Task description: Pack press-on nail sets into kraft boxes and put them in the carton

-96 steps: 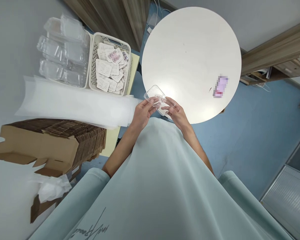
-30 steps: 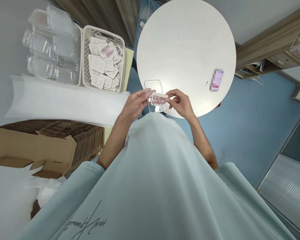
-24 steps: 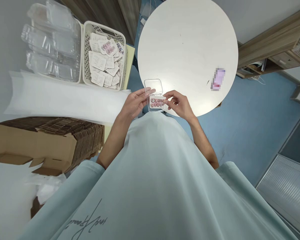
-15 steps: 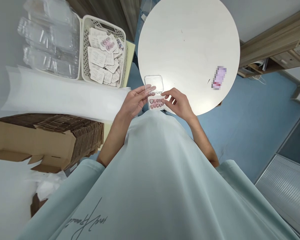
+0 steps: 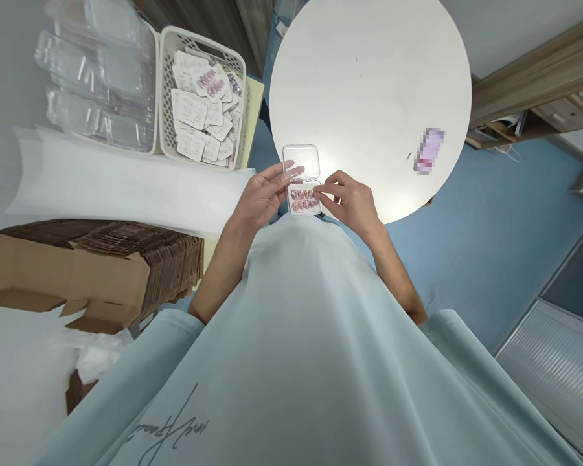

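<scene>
A clear hinged plastic box (image 5: 302, 155) stands open at the near edge of the round table, its lid tipped up away from me. My left hand (image 5: 263, 195) holds it from the left, fingers across the lid and hinge. In its base lies a white card of pink, glittery press-on nails (image 5: 304, 199), set in two rows. My right hand (image 5: 350, 199) pinches at the card's right side, thumb and fingertips close together by the end of the upper row. What lies between those fingertips is partly hidden.
The round white table (image 5: 369, 84) bears a pixelated purple object (image 5: 429, 151) at right. A white basket (image 5: 165, 116) of nail cards stands at left, beside a container of clear plastic packs (image 5: 102, 77). White sheeting (image 5: 126, 181) and flattened cardboard boxes (image 5: 170, 265) lie nearer.
My right hand's fingers have drawn closer together and reach slightly further over the nails. The box stays in my left hand; the view has shifted a little.
</scene>
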Demonstrator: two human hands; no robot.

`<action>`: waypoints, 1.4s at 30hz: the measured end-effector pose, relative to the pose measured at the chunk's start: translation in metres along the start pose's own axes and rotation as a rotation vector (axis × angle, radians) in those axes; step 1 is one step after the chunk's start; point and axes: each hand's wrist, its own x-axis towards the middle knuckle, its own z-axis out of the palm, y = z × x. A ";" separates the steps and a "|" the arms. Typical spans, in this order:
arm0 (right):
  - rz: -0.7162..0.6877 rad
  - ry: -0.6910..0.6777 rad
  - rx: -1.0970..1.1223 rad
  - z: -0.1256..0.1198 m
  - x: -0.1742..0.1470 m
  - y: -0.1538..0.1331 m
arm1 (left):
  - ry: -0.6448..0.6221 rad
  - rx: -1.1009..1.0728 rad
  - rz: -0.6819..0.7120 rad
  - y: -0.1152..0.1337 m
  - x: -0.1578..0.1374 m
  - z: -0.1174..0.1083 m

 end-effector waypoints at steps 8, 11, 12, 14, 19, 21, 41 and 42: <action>0.250 0.119 0.457 -0.007 0.030 0.014 | -0.033 -0.022 -0.059 0.003 -0.006 0.000; 0.279 0.060 0.528 -0.002 0.037 0.017 | -0.065 -0.005 -0.073 0.001 -0.009 0.000; 0.289 0.061 0.545 0.001 0.038 0.018 | -0.074 -0.001 -0.075 0.000 -0.010 0.000; 0.304 0.079 0.569 0.006 0.039 0.019 | -0.085 0.000 -0.076 -0.002 -0.011 0.000; 0.290 0.090 0.579 0.015 0.041 0.022 | -0.126 -0.025 -0.089 -0.009 -0.012 -0.001; 0.296 0.099 0.569 0.017 0.041 0.023 | -0.146 -0.034 -0.111 -0.013 -0.013 -0.002; 0.250 0.254 0.506 0.000 0.025 0.022 | -0.206 0.015 -0.131 -0.026 -0.020 0.004; 0.242 0.251 0.506 -0.003 0.023 0.017 | -0.200 0.018 -0.135 -0.025 -0.021 0.004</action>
